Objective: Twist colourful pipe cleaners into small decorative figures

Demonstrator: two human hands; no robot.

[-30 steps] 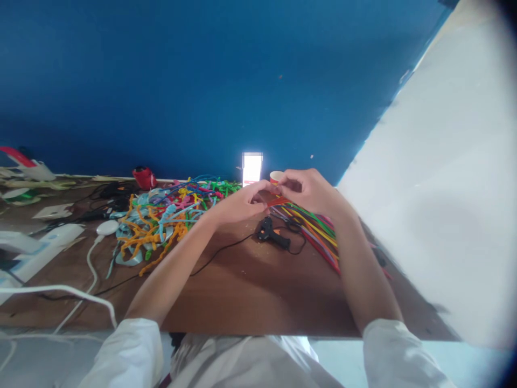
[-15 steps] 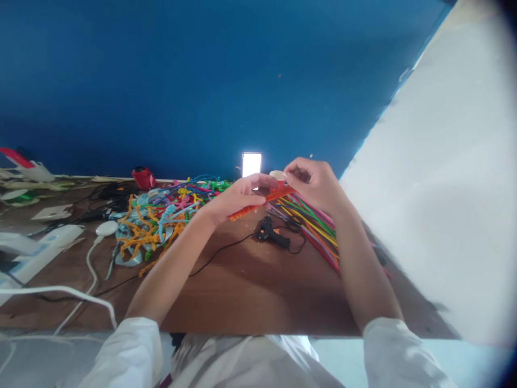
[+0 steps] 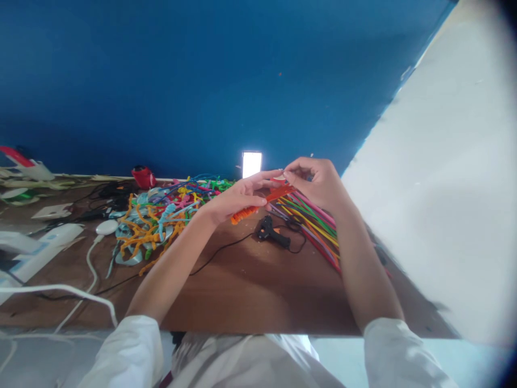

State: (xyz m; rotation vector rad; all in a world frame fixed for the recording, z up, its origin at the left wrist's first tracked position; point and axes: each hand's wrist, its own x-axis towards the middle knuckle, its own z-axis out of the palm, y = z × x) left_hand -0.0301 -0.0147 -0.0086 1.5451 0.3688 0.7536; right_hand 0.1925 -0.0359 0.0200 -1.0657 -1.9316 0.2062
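A bundle of orange pipe cleaners [image 3: 266, 201] slants up to the right above the table, its lower end thick and wound. My left hand [image 3: 238, 199] is closed around it, thumb on the near side and index finger stretched toward the right fingertips. My right hand [image 3: 313, 180] pinches with thumb and index finger just above the bundle's loose upper end; what lies in this pinch is too small to make out. Behind the fingers, a red-and-white round thing [image 3: 278, 179] shows partly. Beneath the hands lies a black glue gun [image 3: 272, 233] with its cord.
Straight coloured pipe cleaners [image 3: 319, 226] lie to the right. At left is a tangled heap of bent pipe cleaners [image 3: 157, 226]. Further left are a white power strip [image 3: 52, 250], a round white charger [image 3: 107, 227] and cables. A bright screen [image 3: 252, 164] stands by the blue wall.
My left index finger has stretched further toward the right fingertips, covering more of the red-and-white thing. The orange bundle has turned slightly; my right hand has barely moved.
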